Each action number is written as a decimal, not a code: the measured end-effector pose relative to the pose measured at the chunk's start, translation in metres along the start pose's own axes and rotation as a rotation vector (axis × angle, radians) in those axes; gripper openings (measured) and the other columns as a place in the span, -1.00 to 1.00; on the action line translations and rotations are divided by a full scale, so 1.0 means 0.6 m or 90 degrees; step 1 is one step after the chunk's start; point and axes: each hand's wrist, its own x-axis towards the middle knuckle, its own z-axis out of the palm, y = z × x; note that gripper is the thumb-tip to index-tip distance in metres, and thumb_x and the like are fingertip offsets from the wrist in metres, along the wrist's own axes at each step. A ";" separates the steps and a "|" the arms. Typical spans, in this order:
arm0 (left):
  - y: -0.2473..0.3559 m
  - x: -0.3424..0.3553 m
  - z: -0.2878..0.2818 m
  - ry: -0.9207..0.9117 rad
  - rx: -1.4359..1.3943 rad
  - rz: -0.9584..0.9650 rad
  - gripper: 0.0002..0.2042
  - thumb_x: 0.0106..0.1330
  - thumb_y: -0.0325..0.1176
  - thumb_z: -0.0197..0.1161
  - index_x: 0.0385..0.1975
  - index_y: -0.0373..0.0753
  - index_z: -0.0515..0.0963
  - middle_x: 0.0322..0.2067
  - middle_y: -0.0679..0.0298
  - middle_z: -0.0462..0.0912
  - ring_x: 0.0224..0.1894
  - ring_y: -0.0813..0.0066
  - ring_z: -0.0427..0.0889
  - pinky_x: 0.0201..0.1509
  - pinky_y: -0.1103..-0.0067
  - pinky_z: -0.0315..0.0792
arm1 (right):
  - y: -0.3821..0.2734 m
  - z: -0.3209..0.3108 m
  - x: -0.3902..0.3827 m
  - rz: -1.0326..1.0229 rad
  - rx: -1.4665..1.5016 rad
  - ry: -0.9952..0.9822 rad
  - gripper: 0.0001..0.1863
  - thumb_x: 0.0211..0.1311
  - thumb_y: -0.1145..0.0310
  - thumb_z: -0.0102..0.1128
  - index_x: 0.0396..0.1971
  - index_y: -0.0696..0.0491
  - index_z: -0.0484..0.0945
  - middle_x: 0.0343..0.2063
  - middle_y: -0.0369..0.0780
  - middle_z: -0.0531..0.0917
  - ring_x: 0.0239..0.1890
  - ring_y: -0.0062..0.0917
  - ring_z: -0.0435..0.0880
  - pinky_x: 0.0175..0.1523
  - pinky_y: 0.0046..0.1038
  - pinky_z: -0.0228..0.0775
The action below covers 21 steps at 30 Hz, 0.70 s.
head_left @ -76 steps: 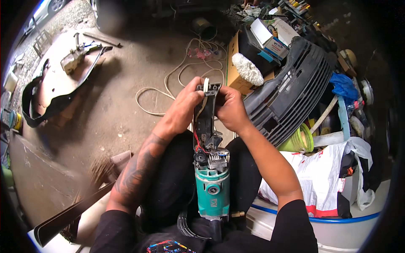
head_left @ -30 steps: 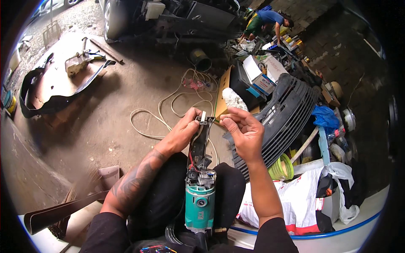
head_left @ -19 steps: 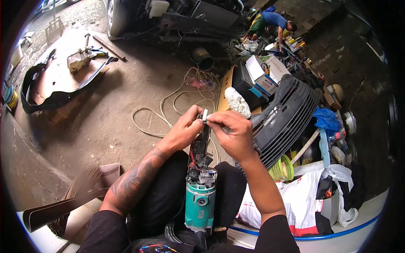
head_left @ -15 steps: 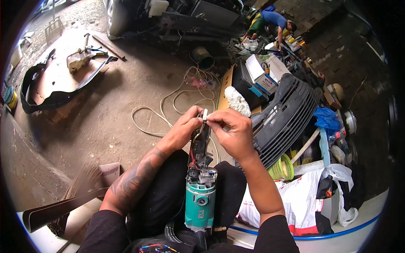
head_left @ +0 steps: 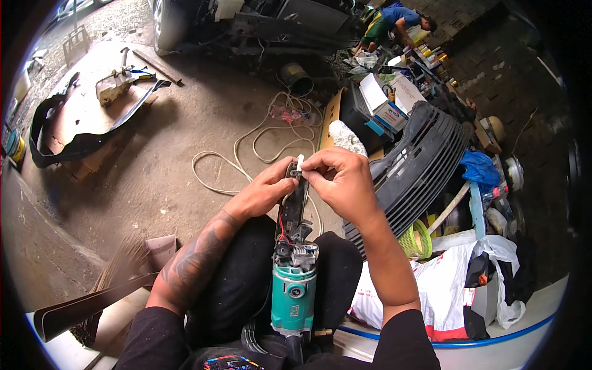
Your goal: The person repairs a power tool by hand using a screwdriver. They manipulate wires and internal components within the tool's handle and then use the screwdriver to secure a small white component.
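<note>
A teal power tool (head_left: 293, 303), apparently an angle grinder, stands between my knees with its motor end toward me. Its black handle (head_left: 292, 206) points away, uncovered, with red wires and inner parts showing. My left hand (head_left: 266, 190) is closed around the handle's far end, thumb on top. With thumb and forefinger, my right hand (head_left: 340, 180) pinches at a small white piece (head_left: 300, 161) that sticks up at that same end. What the white piece is, I cannot make out. Both hands nearly touch there.
A beige cord (head_left: 237, 154) lies looped on the floor ahead. To the right are a black car grille (head_left: 419, 172), an open box (head_left: 385, 111), a green basket (head_left: 414, 240) and a white sack (head_left: 419, 296). Another person (head_left: 394, 26) bends over clutter at the far right.
My right fingers have shifted slightly around the white piece, which now leans less and stands against the handle's end. My left hand keeps its hold. The other person's arm has moved.
</note>
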 end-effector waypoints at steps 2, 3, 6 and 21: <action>-0.002 0.001 0.002 -0.005 -0.011 0.025 -0.68 0.35 -0.37 0.06 0.07 -0.28 0.31 -0.29 0.44 0.36 -0.27 0.72 0.31 -0.21 0.67 0.29 | 0.000 0.000 0.004 0.015 0.004 -0.010 -0.93 -0.03 0.58 0.31 -0.47 0.16 0.67 -0.45 -0.15 0.68 -0.40 -0.37 0.70 -0.28 -0.46 0.51; -0.007 0.003 0.002 -0.002 -0.006 0.052 -0.69 0.35 -0.38 0.05 0.05 -0.28 0.31 -0.29 0.43 0.36 -0.27 0.72 0.32 -0.22 0.67 0.30 | 0.001 0.002 0.005 0.019 0.008 -0.011 -0.93 -0.03 0.58 0.31 -0.47 0.16 0.68 -0.45 -0.15 0.68 -0.39 -0.38 0.71 -0.28 -0.46 0.52; -0.009 0.003 0.007 0.010 0.010 0.087 -0.71 0.34 -0.40 0.03 0.03 -0.28 0.32 -0.29 0.42 0.38 -0.27 0.71 0.33 -0.21 0.66 0.31 | 0.007 0.004 0.005 0.039 0.037 -0.014 -0.92 -0.04 0.56 0.31 -0.47 0.16 0.69 -0.45 -0.14 0.69 -0.38 -0.40 0.72 -0.28 -0.48 0.53; 0.001 -0.001 0.005 -0.010 0.012 0.059 -0.73 0.47 -0.30 0.03 0.05 -0.29 0.33 -0.26 0.41 0.40 -0.20 0.70 0.35 -0.09 0.66 0.32 | 0.002 -0.022 0.049 0.153 0.009 -0.182 -0.82 -0.07 0.47 0.27 -0.41 0.17 0.72 -0.47 -0.08 0.73 -0.39 -0.43 0.74 -0.21 -0.48 0.55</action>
